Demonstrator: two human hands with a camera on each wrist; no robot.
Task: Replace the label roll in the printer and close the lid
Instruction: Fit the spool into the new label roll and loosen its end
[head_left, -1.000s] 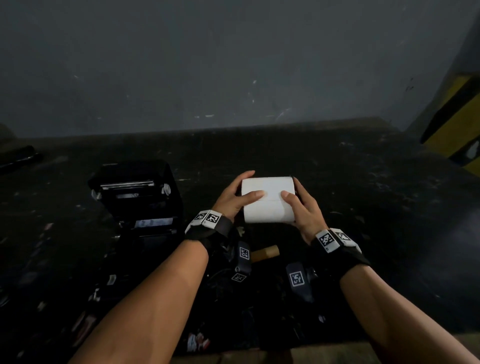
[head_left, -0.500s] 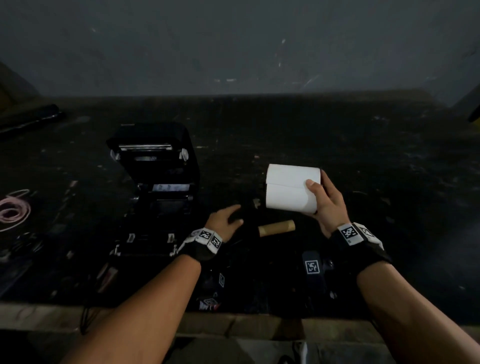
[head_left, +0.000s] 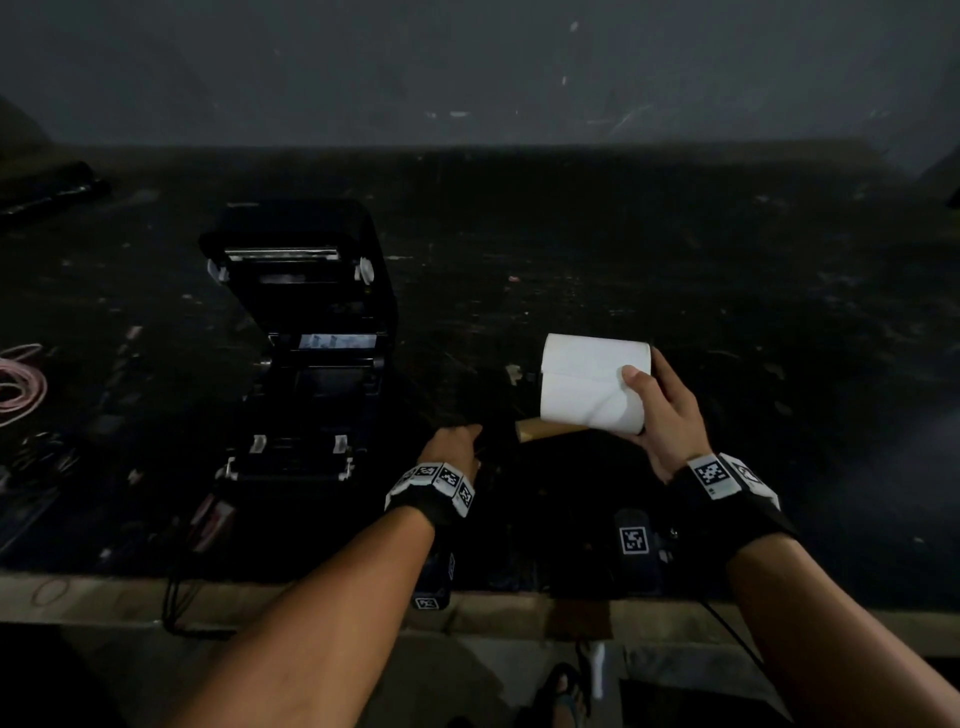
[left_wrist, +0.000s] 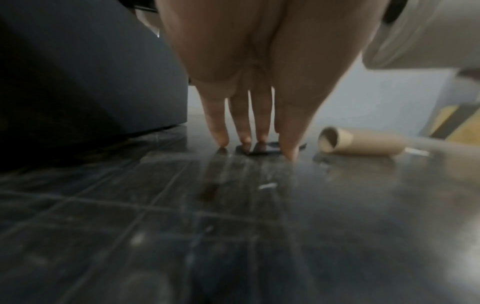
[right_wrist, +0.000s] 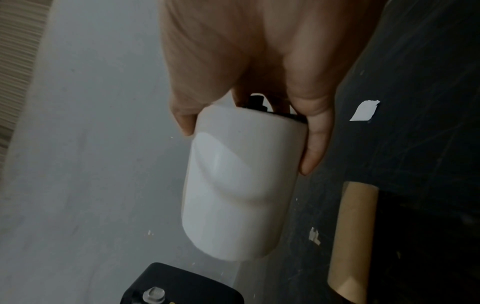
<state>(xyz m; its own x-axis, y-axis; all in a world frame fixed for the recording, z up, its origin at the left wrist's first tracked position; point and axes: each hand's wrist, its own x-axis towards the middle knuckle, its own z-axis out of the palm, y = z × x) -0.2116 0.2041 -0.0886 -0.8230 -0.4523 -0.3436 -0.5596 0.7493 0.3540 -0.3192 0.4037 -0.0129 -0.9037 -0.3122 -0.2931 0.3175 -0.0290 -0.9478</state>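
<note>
On the dark, scuffed tabletop (head_left: 675, 249) stands one black label printer (head_left: 306, 353), its lid (head_left: 296, 254) raised and tilted back, the roll bay below it open. One white label roll (head_left: 592, 384) is held in the air to the right of the printer, above the near part of the tabletop. One bare cardboard core (left_wrist: 363, 142) lies on its side on the surface, just under and beside the roll in the head view. Two small white paper scraps (right_wrist: 363, 110) lie on the tabletop near it, and a coil of pink cable (head_left: 21, 384) sits at the far left edge. A plain grey wall (head_left: 467, 67) rises behind the tabletop, and the room is dim.

Both forearms reach forward, each wrist wrapped in a black band with square markers. The right hand (head_left: 670, 415) has its grip closed around the right end of the label roll, thumb across the front and fingers behind. The left hand (head_left: 452, 447) is low between the printer and the core, its grip open: straight fingers (left_wrist: 215, 123) point down with their tips at the surface, beside a small dark flat object too blurred to name.
</note>
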